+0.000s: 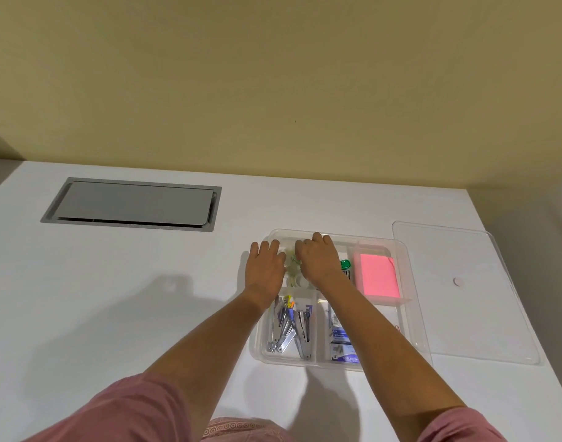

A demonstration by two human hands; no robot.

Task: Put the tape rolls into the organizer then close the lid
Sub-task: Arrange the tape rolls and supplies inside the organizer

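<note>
A clear plastic organizer (pixel 292 363) with several compartments sits on the white table. Several small clear tape rolls (pixel 295 280) lie in its back-left compartment, partly hidden by my hands. My left hand (pixel 265 269) rests palm down with straight fingers over the organizer's left rim, touching the rolls from the left. My right hand (pixel 318 261) has its fingers curled down onto the rolls from the right. The clear lid (pixel 464 314) lies flat on the table just to the right of the organizer, with a small round knob on it.
Other compartments hold pink sticky notes (pixel 378 275), metal staple removers (pixel 289 330), staple boxes (pixel 342 342) and a green item (pixel 345 264). A grey cable hatch (pixel 131 204) is set into the table at the back left. The table's right edge runs just past the lid.
</note>
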